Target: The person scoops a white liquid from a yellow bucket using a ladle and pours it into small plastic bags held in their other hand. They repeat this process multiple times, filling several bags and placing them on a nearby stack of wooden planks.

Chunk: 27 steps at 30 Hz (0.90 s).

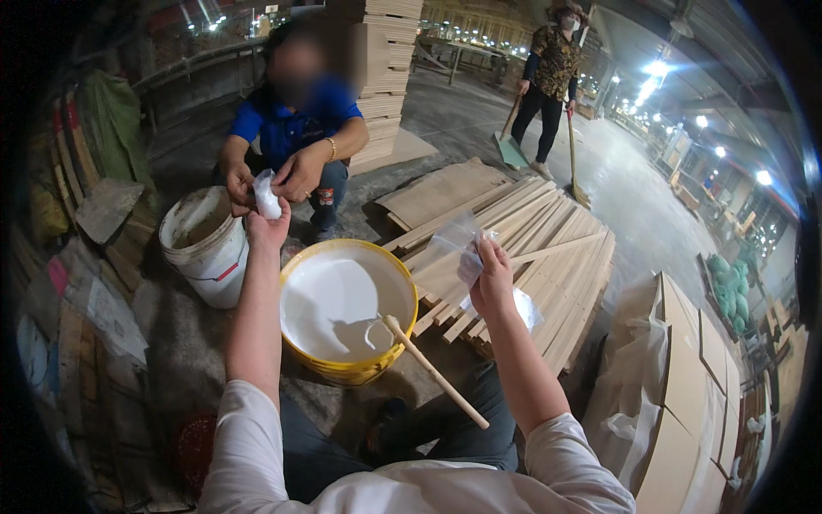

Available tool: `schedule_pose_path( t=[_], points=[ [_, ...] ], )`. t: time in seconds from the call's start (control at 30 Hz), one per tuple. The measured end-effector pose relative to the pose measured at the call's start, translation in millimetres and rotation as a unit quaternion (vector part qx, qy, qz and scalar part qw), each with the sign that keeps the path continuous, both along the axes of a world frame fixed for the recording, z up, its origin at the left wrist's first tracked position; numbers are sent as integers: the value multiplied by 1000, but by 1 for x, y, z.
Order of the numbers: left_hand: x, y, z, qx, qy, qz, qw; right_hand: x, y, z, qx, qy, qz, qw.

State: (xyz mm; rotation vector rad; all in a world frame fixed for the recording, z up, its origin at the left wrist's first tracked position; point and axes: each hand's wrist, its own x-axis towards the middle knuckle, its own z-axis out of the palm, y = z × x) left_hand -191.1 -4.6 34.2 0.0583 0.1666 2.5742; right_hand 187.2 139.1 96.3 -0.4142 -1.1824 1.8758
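Note:
My left hand (271, 228) is stretched out to a crouching person in a blue shirt, its fingers closed round a small clear plastic bag (266, 197) with something white inside. That person's two hands (300, 174) are at the same bag. My right hand (491, 278) pinches a crumpled clear plastic bag (461, 247) above the wooden strips. Between my forearms stands a yellow-rimmed bucket (295, 343) holding white liquid (330, 295). A wooden stick (438, 373) leans over its near right rim, one end above the liquid.
A stained white bucket (224, 274) stands left of the yellow one. Wooden strips (556, 257) lie piled to the right, with wrapped boards (676, 385) beyond. A shovel (110, 208) leans at left. Another person (552, 73) stands far back with a broom and dustpan.

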Motion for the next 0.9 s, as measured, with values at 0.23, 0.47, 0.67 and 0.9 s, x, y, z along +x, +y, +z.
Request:
schedule_pose_path(
  t=[0.23,0.47,0.67,0.9],
  points=[
    [10,10,-6,20,-9,-12,1000,1,10,-12,13,15,14,1000],
    [2,-2,19,1,17,26,1000,-10,7,-12,-19,28,32,999],
    [55,-9,-19,-230,118,-31,965,-25,-6,-6,-28,51,88,994],
    [254,5,5,-236,356,-293,855,-25,-20,-7,-93,64,46,993]
  ],
)
